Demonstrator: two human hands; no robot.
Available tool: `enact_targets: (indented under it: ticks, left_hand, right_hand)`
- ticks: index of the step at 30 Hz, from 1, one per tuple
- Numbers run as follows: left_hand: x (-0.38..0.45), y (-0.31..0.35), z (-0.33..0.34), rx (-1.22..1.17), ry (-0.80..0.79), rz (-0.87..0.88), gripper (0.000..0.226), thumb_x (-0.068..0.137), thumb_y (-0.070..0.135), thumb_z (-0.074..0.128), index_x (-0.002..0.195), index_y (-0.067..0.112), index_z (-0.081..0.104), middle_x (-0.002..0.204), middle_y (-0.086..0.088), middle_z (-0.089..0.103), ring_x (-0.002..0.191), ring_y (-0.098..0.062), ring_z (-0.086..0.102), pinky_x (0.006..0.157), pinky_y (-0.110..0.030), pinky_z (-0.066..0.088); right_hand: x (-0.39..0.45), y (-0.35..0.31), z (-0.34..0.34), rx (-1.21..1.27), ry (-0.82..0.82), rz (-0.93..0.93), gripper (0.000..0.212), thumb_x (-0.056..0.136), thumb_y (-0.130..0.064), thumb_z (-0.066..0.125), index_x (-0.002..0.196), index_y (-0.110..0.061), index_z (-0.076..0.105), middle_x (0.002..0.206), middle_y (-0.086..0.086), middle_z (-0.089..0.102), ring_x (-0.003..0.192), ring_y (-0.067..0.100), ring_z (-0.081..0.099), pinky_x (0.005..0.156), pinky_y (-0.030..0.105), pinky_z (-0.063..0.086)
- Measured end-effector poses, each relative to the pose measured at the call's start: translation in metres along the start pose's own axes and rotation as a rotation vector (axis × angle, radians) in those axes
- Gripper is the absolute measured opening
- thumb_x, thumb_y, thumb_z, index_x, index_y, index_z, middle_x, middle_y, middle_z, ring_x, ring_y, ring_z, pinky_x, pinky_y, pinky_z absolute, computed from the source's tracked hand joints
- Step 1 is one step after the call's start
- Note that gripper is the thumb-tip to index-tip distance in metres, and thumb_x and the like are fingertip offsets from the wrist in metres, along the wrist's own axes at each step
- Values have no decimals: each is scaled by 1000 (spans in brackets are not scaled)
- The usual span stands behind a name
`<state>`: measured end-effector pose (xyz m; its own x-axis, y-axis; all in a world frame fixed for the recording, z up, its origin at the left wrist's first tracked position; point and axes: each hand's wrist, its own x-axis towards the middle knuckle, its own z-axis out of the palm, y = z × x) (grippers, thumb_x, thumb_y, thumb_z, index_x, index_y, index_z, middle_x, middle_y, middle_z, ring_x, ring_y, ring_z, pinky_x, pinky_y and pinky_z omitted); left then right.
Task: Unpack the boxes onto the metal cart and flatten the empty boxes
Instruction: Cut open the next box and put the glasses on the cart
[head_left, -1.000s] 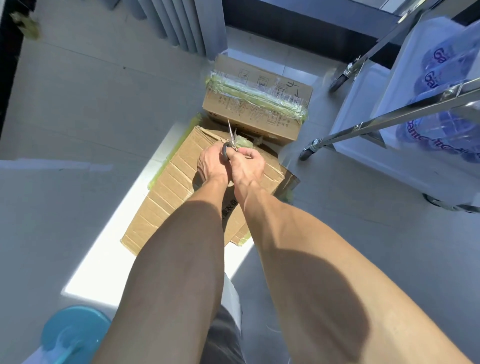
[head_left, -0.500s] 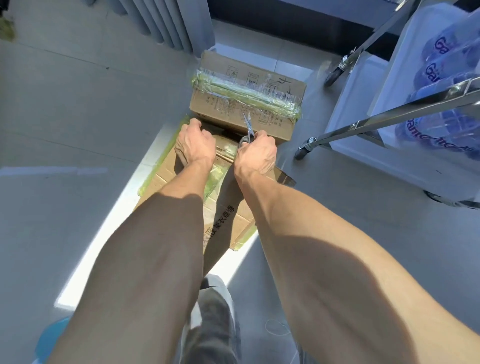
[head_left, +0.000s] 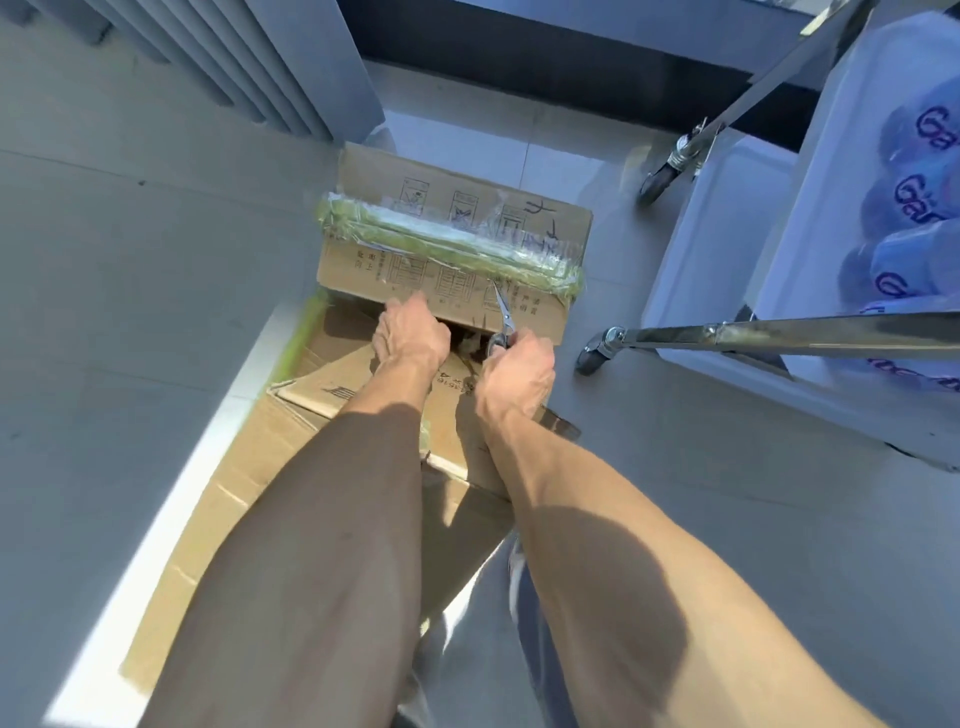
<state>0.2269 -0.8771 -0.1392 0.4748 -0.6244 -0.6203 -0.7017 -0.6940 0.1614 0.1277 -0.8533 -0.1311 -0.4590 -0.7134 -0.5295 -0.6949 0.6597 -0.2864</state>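
Closest to the person, a flat brown cardboard box (head_left: 218, 525) lies on the grey tiled floor (head_left: 130, 312). It is already squashed down, with a strip of green tape along its far left edge. Both bare arms reach out over it.

The left hand (head_left: 410, 338) is at the far edge of the flat box, right at the bottom of the next box. Its fingers are curled down, but they are hidden behind the hand, so I cannot tell what they hold. The right hand (head_left: 514, 371) is clenched around the handles of small silver scissors (head_left: 501, 322). The blades point up and away, with the tips near the tape.

Just past the hands sits a closed brown cardboard box with printed pictures (head_left: 452, 249). A band of shiny green and clear tape (head_left: 447, 244) runs across its top. This box looks like the one to open next.

To do that well, the blade should slide only through the tape, staying shallow so nothing inside gets cut. The left hand should hold the box still and stay out of the blade's way.

Far right stands the shiny metal cart on wheels (head_left: 779, 332). It holds packs of blue water bottles in clear wrap (head_left: 914, 208).
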Motion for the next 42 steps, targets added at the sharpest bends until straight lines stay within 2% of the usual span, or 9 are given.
enact_targets:
  ticks: [4, 9, 12, 16, 20, 28, 32, 35, 42]
  left_hand:
    - [34, 7, 15, 39, -12, 32, 51, 91, 2, 52, 139, 18, 51, 137, -15, 46, 123, -33, 50, 102, -41, 40]
    - [60, 14, 23, 12, 6, 0, 36, 91, 10, 60, 128, 12, 57, 129, -15, 48, 118, -32, 51, 101, -42, 40]
    - [67, 22, 38, -11, -20, 18, 37, 90, 14, 64, 126, 13, 58, 129, -17, 47, 118, -34, 51, 99, -44, 42]
    - [71, 21, 55, -14, 20, -10, 42, 87, 18, 68, 127, 13, 57, 132, -16, 41, 120, -34, 48, 99, -42, 42]
    - [65, 14, 59, 18, 28, 7, 42, 88, 16, 65, 128, 14, 56, 136, -16, 38, 124, -33, 44, 100, -44, 40]
    - [37, 2, 42, 163, -19, 52, 51, 84, 12, 62, 134, 17, 52, 144, -19, 36, 122, -33, 46, 102, -44, 41]
    - [17, -2, 6, 154, 21, 60, 39, 85, 9, 57, 124, 16, 59, 140, -19, 41, 122, -33, 46, 103, -43, 39]
    - [-1, -14, -27, 108, 93, 73, 38, 87, 8, 56, 124, 14, 59, 133, -17, 45, 119, -32, 48, 102, -43, 40]
    - [-68, -80, -87, 20, 182, 81, 33, 88, 10, 52, 120, 10, 57, 124, -17, 50, 116, -33, 50, 98, -43, 40]
  right_hand:
    - [36, -13, 30, 128, 34, 57, 6, 91, -18, 63, 91, -15, 69, 82, 0, 63, 85, 21, 65, 70, 29, 47]
    - [68, -22, 49, 35, 83, -15, 20, 95, -7, 52, 90, -16, 69, 85, 3, 64, 84, 21, 59, 83, 31, 39]
    - [74, -19, 57, 145, 73, 52, 21, 90, -3, 50, 88, -12, 68, 86, 6, 65, 84, 25, 62, 83, 37, 50]
    - [65, -13, 64, 170, 38, 5, 28, 79, -15, 38, 98, -10, 59, 107, 11, 62, 100, 32, 57, 88, 43, 47]
    - [58, -2, 68, 138, 27, -111, 29, 81, 2, 50, 105, -2, 65, 123, 8, 53, 125, 23, 43, 96, 37, 45]
    - [37, 6, 46, -73, -8, -109, 48, 73, -9, 59, 121, -14, 62, 143, 8, 46, 135, 26, 34, 113, 38, 23]
    - [13, 5, 23, -99, -23, -161, 49, 76, -10, 54, 124, -15, 60, 130, 8, 55, 126, 26, 41, 108, 36, 33]
    - [-10, -1, 3, -104, -20, -219, 35, 86, -13, 49, 119, -13, 59, 116, 11, 58, 111, 27, 48, 100, 37, 40]
    - [-107, -9, -20, -151, 99, -417, 24, 91, -18, 46, 111, -11, 58, 114, 11, 57, 107, 27, 48, 102, 39, 37]
